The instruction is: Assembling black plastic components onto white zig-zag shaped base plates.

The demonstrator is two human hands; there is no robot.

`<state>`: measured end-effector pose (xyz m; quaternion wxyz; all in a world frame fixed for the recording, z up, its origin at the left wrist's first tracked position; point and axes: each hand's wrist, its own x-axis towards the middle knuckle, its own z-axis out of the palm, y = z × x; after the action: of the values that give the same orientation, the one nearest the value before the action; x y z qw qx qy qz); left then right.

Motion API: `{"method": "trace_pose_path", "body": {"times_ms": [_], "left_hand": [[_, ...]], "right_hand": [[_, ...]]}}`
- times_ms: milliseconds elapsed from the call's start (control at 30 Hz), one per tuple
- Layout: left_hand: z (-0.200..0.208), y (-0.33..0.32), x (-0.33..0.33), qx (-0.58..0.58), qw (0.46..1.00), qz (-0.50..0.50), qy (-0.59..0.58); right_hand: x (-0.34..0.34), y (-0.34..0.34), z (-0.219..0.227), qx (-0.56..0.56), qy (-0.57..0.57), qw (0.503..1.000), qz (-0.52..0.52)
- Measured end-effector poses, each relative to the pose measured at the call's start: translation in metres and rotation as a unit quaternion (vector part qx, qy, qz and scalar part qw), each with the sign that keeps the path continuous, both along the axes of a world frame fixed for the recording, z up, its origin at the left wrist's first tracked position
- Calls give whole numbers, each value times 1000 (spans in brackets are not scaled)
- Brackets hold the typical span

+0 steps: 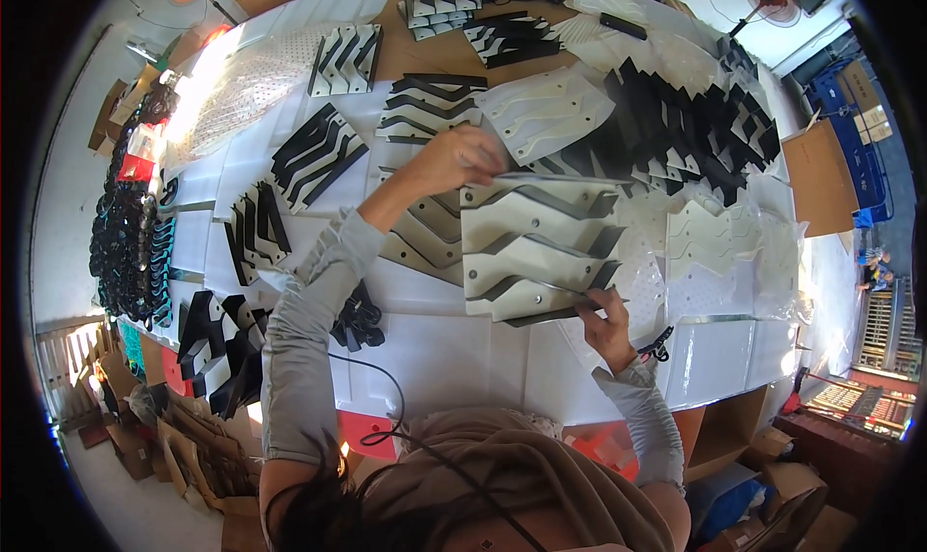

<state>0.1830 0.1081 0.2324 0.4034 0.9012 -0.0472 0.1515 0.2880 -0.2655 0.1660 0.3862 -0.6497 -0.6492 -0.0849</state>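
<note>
A pale metallic panel with dark zigzag ridges and small round holes [537, 248] is held up over the middle of the table. My left hand [462, 161] is closed at its upper left corner, its fingertips slightly blurred. Near the lower right corner, my right hand [608, 328] pinches the panel's edge. Behind it, partly hidden, lies a similar zigzag panel [425, 235] on the white table [435, 354]. A translucent plastic sleeve with another panel inside [546, 113] rests just beyond my left hand.
Black-and-silver zigzag panels [319, 156] lie at left, with a large dark pile [695, 127] at far right. Clear plastic bags [758, 248] cover the right side. A black cable bundle [358, 320] sits near the front, and black coiled items [130, 224] line the left edge.
</note>
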Motion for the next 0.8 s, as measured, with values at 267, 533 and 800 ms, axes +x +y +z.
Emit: {"method": "trace_pose_path", "body": {"times_ms": [267, 533, 800], "left_hand": [[-93, 7, 7, -99, 984, 86, 122], [-110, 161, 168, -149, 934, 302, 121], [-209, 212, 278, 330, 829, 397, 217]], "right_hand": [[9, 11, -24, -77, 32, 996, -12], [46, 28, -54, -96, 50, 990, -90], [88, 90, -33, -45, 121, 987, -95]]}}
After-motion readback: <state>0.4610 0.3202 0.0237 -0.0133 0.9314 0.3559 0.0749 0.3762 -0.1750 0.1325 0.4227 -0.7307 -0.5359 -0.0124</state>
